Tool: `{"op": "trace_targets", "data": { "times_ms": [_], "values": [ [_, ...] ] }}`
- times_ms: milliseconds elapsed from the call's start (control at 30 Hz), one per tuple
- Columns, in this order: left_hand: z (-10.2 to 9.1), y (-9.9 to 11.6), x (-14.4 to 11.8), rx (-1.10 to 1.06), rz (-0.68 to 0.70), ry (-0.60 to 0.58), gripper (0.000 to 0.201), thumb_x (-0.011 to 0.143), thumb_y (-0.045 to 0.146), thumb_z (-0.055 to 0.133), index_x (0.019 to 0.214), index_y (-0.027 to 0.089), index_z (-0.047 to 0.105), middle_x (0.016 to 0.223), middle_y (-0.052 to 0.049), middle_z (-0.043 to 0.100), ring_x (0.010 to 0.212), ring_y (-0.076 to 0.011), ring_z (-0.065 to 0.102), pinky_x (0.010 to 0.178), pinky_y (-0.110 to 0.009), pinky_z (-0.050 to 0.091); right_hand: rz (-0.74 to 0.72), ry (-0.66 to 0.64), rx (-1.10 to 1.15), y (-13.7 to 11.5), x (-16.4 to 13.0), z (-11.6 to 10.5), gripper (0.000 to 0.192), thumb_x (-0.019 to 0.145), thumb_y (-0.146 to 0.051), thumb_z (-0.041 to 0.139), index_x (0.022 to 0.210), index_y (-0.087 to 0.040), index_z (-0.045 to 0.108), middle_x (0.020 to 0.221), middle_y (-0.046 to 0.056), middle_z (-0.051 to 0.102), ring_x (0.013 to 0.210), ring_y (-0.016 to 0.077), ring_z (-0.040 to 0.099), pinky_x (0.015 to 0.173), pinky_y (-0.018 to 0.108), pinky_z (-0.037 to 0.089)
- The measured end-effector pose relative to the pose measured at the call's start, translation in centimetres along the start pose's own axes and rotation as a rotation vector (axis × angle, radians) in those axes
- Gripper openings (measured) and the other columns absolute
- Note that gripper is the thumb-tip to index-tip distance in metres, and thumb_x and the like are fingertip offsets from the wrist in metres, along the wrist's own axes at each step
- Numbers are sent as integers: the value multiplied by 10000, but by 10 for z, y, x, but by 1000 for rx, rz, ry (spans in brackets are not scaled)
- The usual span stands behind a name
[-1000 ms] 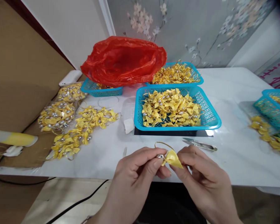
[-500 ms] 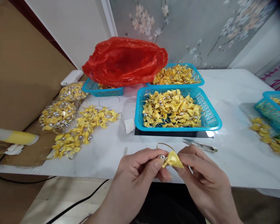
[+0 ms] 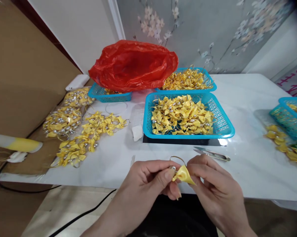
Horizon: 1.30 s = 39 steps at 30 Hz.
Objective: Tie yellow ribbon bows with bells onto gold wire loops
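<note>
A yellow satin ribbon bow (image 3: 184, 174) with a silver bell (image 3: 173, 168) and a thin gold loop (image 3: 177, 157) is between my two hands, just above the table's front edge. The thumb and forefinger of my left hand (image 3: 148, 184) pinch it at the bell. My right hand (image 3: 212, 184) has its fingers closed at the bow's right side, partly hiding it. Beyond my hands, a blue basket (image 3: 188, 136) holds a heap of similar bows (image 3: 183, 115). Small thread snips (image 3: 212, 154) lie on the table behind my right hand.
Loose bows (image 3: 71, 151) and clear bags of bows (image 3: 61, 121) lie at the left. A red plastic bag (image 3: 133, 65) stands over a blue basket (image 3: 111, 97) behind. More baskets stand at the back (image 3: 214, 86) and right (image 3: 282, 120). A yellow-and-white tube (image 3: 19, 144) juts in from the left.
The bow has tilted, its right tip now pointing lower, and the gold loop has shifted slightly right and down. My left fingers below it have dropped a little. Both hands keep hold.
</note>
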<state>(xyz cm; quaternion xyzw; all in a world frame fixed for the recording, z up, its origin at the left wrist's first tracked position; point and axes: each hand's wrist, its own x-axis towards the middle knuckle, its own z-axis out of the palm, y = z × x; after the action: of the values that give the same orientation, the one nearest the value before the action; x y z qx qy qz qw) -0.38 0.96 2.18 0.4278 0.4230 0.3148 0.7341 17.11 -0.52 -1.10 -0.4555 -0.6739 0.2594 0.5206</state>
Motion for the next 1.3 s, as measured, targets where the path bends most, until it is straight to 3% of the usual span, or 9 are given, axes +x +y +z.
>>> {"op": "trace_targets", "data": {
  "times_ms": [333, 767, 1100, 1300],
  "values": [
    [4, 7, -1, 78, -10, 43, 230, 970, 248, 575, 1011, 216, 798, 616, 22, 666, 611, -102, 591, 672, -225, 507, -77, 6, -56, 4, -4, 0, 216, 847, 1, 592, 803, -189, 682, 695, 21, 575, 592, 137, 597, 504, 235, 487],
    [4, 7, -1, 99, -22, 64, 221, 963, 235, 587, 1022, 245, 800, 615, 38, 682, 610, -84, 605, 666, -187, 516, -96, 15, -64, 9, -9, -1, 238, 857, 4, 597, 825, -207, 702, 693, 3, 525, 598, 128, 544, 514, 248, 445],
    [5, 8, 0, 104, -39, 69, 206, 938, 223, 613, 1003, 231, 808, 613, 27, 690, 595, -88, 609, 631, -183, 512, -109, -31, -134, 4, -4, -5, 234, 868, -35, 558, 771, -192, 702, 677, 25, 578, 565, 135, 604, 482, 229, 486],
    [8, 8, -1, 40, -39, 72, 192, 922, 203, 625, 980, 217, 808, 631, 20, 703, 614, -95, 633, 634, -184, 529, -64, -37, -47, 5, -5, -1, 211, 862, -27, 576, 790, -190, 690, 684, 24, 578, 585, 141, 613, 491, 230, 492]
  ]
}}
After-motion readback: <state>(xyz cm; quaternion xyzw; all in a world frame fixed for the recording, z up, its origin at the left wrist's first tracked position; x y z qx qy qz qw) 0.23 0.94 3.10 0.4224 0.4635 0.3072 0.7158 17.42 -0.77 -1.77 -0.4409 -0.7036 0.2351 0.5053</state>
